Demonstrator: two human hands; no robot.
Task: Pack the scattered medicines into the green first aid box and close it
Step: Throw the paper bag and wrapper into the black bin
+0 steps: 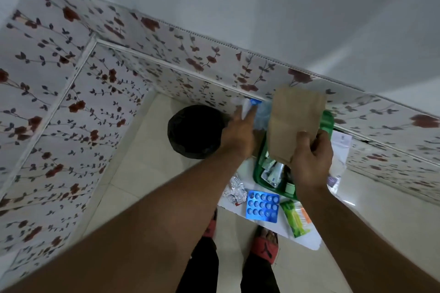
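Floral wall panels are running round a corner of pale floor tile, and a small white table (pixel 309 242) is standing against the far-right panel. At the left a black bin (pixel 190 131) is sitting on the floor. Just right of it the left hand (pixel 238 135) is reaching far toward a clear bottle (pixel 260 114) with a blue cap; its fingers are stretched out, and whether they are gripping it I cannot tell. On the near table a foil strip (pixel 234 190), a blue blister (pixel 262 206) and a green packet (pixel 296 217) are lying loose. The green box (pixel 258 173) is sitting open on the table, partly filled. The right hand (pixel 312 157) is pinching a brown bag (pixel 295 121) above it. My guess: the tall bag may be jamming the lid, and the bottle, being reached for blind, may be tipping.
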